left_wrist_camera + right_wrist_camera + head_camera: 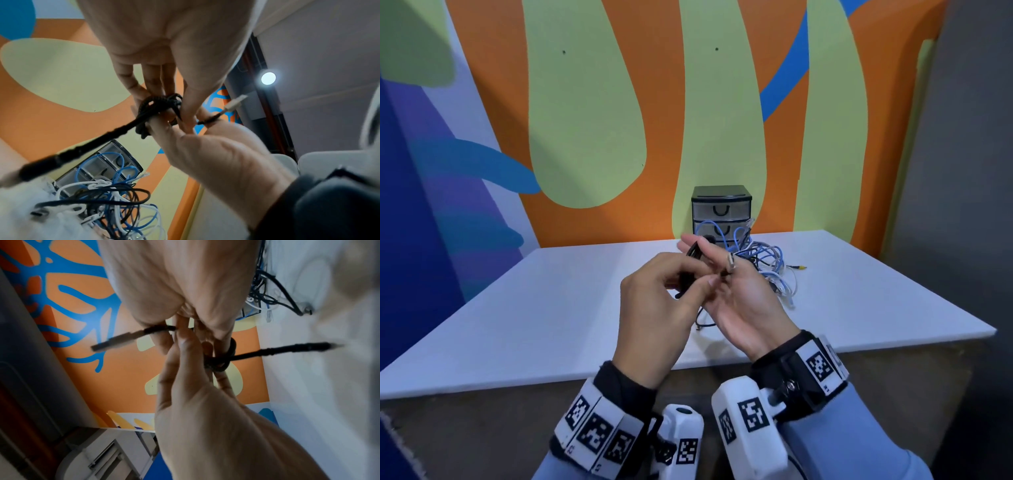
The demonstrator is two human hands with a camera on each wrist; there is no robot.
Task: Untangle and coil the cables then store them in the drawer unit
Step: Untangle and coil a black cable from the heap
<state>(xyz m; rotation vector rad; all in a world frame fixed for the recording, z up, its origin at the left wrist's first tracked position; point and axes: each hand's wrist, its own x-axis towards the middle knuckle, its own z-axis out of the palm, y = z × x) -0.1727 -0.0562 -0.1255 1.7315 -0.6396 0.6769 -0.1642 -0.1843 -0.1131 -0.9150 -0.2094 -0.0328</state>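
Note:
A black braided cable (690,255) is wound in a small coil (158,105) around the fingers of my right hand (739,301), held palm-up above the table. Its silver USB plug (731,262) sticks out by the right thumb, which pins that end. My left hand (654,301) pinches the coil with thumb and fingertips. In the right wrist view the loose black end (298,348) juts out sideways from the coil (224,356). A tangle of blue, white and black cables (770,263) lies in front of the small black drawer unit (721,212), its drawers closed.
The white table (551,308) stands against a painted orange and green wall (585,120). A grey wall (962,171) is at the right. A thin black cable end (703,322) lies on the table below my hands.

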